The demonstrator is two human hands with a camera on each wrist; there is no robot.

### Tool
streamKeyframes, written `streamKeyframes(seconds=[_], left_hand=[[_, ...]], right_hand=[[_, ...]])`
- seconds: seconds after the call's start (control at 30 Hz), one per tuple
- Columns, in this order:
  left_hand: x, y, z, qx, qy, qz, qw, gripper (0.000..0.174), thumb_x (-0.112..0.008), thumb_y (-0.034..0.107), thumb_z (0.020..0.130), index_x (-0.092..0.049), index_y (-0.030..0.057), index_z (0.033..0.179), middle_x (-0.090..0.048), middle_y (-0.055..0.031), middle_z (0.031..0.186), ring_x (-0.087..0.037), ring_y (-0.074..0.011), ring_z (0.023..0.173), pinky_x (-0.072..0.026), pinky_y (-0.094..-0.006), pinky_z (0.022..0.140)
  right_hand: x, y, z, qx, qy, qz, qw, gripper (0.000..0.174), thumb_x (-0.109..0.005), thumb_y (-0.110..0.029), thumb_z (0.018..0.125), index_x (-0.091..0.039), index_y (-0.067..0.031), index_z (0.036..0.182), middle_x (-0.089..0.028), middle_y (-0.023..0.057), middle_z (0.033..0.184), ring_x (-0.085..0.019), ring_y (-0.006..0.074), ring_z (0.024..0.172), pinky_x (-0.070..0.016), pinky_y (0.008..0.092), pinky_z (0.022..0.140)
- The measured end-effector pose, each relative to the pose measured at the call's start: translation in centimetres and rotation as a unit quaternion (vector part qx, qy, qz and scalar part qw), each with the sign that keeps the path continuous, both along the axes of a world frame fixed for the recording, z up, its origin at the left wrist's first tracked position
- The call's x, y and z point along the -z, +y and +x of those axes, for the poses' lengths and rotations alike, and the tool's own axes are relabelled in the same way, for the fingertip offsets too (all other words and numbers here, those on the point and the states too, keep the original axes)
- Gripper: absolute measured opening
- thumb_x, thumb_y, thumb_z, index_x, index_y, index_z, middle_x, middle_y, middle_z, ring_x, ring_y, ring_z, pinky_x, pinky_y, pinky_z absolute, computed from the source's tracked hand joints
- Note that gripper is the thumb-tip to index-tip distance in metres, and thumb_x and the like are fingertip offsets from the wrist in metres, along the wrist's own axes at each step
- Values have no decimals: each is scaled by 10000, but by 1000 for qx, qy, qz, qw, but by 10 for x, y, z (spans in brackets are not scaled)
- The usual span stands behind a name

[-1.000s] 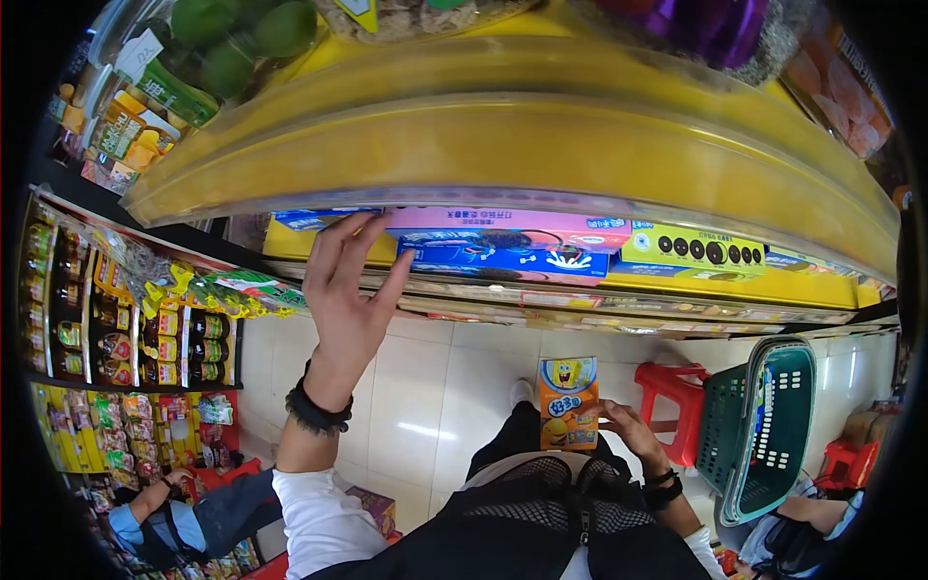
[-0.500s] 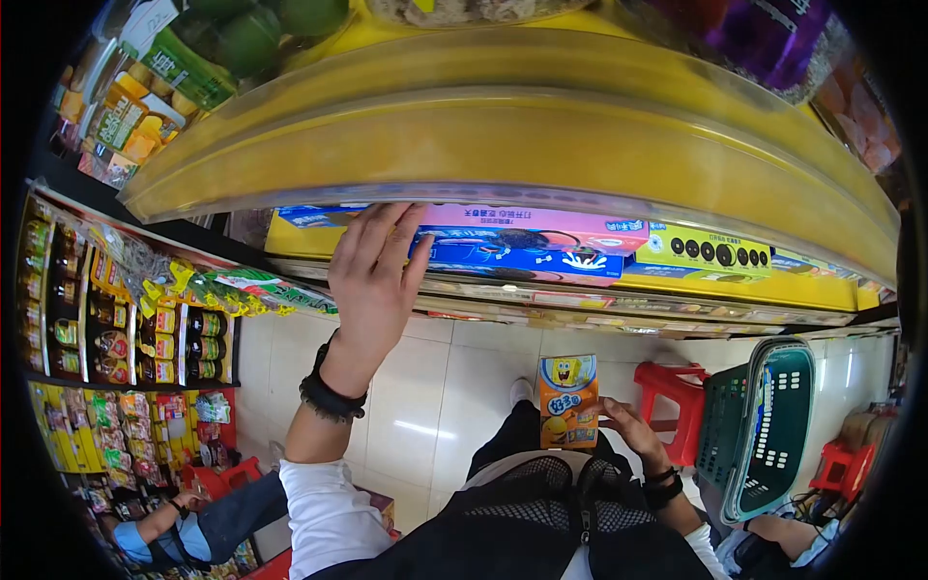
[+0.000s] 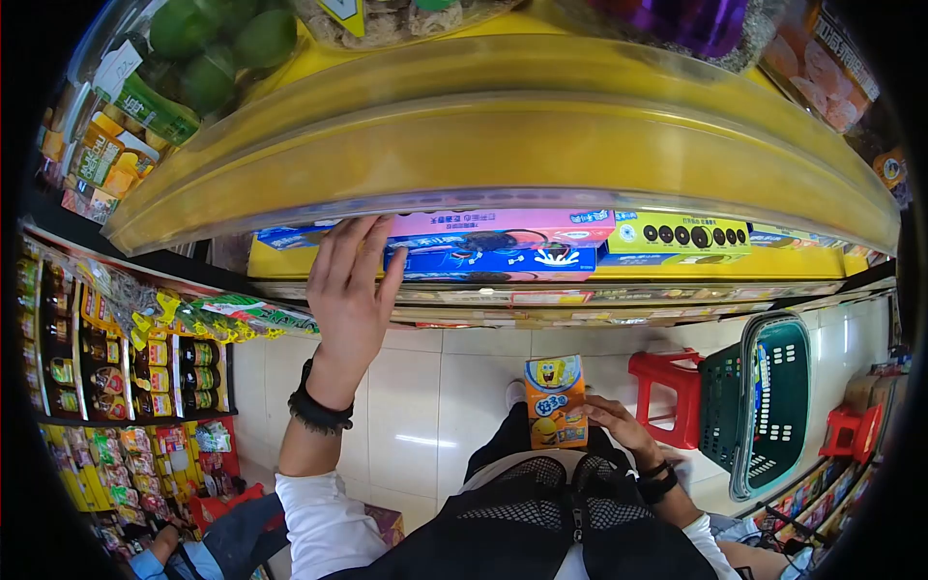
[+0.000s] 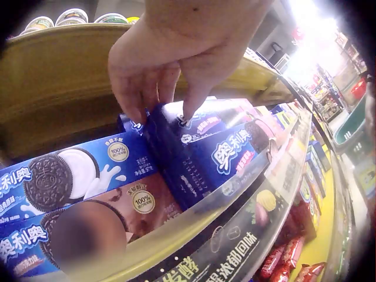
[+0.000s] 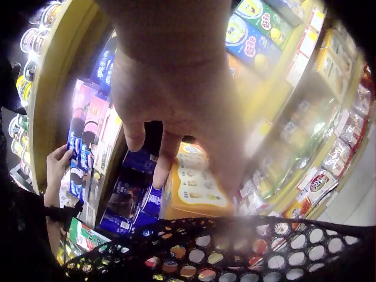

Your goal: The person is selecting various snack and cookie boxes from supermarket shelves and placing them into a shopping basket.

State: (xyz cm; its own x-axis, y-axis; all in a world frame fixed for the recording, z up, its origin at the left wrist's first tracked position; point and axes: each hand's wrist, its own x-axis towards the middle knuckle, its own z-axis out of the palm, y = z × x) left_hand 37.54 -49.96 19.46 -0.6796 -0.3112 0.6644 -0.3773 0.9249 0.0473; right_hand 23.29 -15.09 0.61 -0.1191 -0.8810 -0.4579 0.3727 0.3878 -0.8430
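Note:
At the left end of stacked cookie boxes, a pink one (image 3: 464,224) over blue ones (image 3: 493,261), is my left hand (image 3: 350,300). The left wrist view has that hand (image 4: 176,53) gripping the end of an upper blue box (image 4: 232,154), thumb over its top and fingers behind the end. Low in front of my body, my right hand (image 3: 623,425) holds an orange box (image 3: 556,401) with a yellow cartoon figure by its right side. In the right wrist view the right hand's fingers (image 5: 167,155) lie along the orange box (image 5: 197,188), partly hiding it.
A clear shelf lip (image 3: 503,145) curves above the boxes. A green box (image 3: 677,235) lies to their right. Below stand a red stool (image 3: 667,401) and a green basket (image 3: 773,406). Jars (image 3: 198,377) line shelves at the left, with people seated low down.
My left hand has shifted slightly right along the boxes, its thumb and fingers closer together than a second ago. The head view has moved a little; my right hand keeps the orange box.

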Motion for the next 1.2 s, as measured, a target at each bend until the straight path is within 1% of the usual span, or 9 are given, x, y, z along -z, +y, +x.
streamKeyframes(seconds=[0.37, 0.5, 0.57, 0.63, 0.77, 0.9, 1.0, 1.07, 1.2], left_hand=[[32, 104, 9, 165, 3, 330, 929, 383, -629, 70, 749, -572, -18, 1118, -576, -166, 1121, -547, -297, 1031, -432, -381, 874], [78, 138, -6, 191, -95, 570, 793, 581, -638, 96, 763, -411, -21, 1285, -516, -170, 1219, -512, -291, 1102, -409, -385, 918], [92, 165, -37, 204, -110, 735, 637, 750, -649, 106, 769, -244, -16, 1388, -437, -158, 1293, -476, -255, 1146, -392, -393, 942], [105, 157, -37, 211, -121, 723, 647, 796, -653, 95, 760, -197, -16, 1403, -433, -146, 1285, -483, -232, 1134, -399, -364, 937], [97, 226, -100, 147, -81, 821, 546, 537, -586, 18, 795, -393, -45, 1293, -532, -106, 1151, -536, -174, 1020, -410, -301, 908], [111, 279, -143, 123, -73, 808, 571, 412, -546, 0, 808, -467, -47, 1209, -556, -99, 1103, -544, -171, 995, -410, -312, 914], [121, 315, -187, 93, -71, 804, 583, 403, -534, 6, 809, -458, -46, 1201, -543, -110, 1121, -539, -177, 1004, -411, -316, 916], [126, 333, -211, 56, -59, 815, 573, 434, -520, 14, 809, -421, -41, 1228, -522, -121, 1142, -533, -190, 1016, -419, -327, 913], [135, 356, -248, 37, -75, 851, 519, 471, -523, -9, 792, -403, -34, 1247, -517, -119, 1147, -537, -204, 1023, -427, -339, 913]], right_hand=[[-35, 10, -2, -1, 123, -104, 987, 248, -532, -127, 907, -616, -45, 1125, -518, 137, 1145, -474, 256, 1096, -378, 347, 949], [-65, 25, -16, 62, 134, -154, 977, 237, -566, -138, 888, -621, -51, 1101, -531, 144, 1107, -462, 265, 1100, -358, 353, 967], [-73, 38, -33, 54, 122, -152, 979, 245, -572, -123, 874, -615, -48, 1103, -531, 145, 1125, -467, 266, 1092, -367, 348, 950], [-64, 28, -28, 68, 163, -165, 970, 248, -577, -109, 857, -615, -54, 1095, -505, 151, 1185, -478, 267, 1077, -385, 342, 922], [-74, 91, -69, 90, 172, -234, 953, 226, -585, -199, 863, -628, -58, 1034, -500, 146, 1101, -561, 258, 911, -453, 325, 761], [-59, 153, -120, 110, 236, -285, 922, 236, -563, -165, 857, -619, -52, 1056, -570, 159, 995, -558, 277, 939, -451, 341, 780], [-67, 242, -197, 197, 189, -122, 954, 230, -567, -136, 867, -598, 8, 1044, -596, 127, 1095, -566, 210, 1016, -452, 329, 862], [-42, 302, -245, 334, 236, -9, 912, 190, -580, -133, 859, -617, -1, 990, -652, 78, 858, -608, 138, 794, -492, 278, 751], [73, 400, -313, 368, 372, 254, 813, 376, -672, -305, 754, -634, -24, 1001, -649, 188, 881, -642, 279, 812, -501, 357, 711]])
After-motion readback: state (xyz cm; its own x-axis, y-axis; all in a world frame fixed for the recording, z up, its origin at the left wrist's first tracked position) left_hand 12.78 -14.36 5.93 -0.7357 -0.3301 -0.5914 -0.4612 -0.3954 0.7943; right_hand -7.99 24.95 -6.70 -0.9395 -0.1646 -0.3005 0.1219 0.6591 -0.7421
